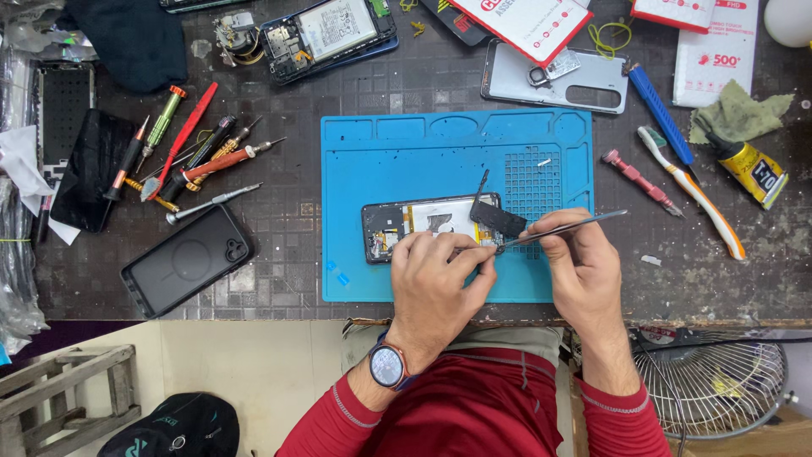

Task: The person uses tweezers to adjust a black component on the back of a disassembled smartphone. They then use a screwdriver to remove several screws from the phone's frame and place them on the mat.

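While two hands (507,267) work, one phone (430,225), one tweezers (567,226)

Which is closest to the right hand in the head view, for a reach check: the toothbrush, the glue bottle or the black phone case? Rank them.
From the right hand:
1. Toothbrush, just to its right on the bench.
2. Glue bottle, farther right, near the green cloth.
3. Black phone case, far left, beyond the blue mat.

Blue mat (406,161) at centre, red sleeves (474,415) at bottom, yellow glue tube (755,172) at upper right, black phone case (188,261) at left, red screwdriver (180,144) at upper left
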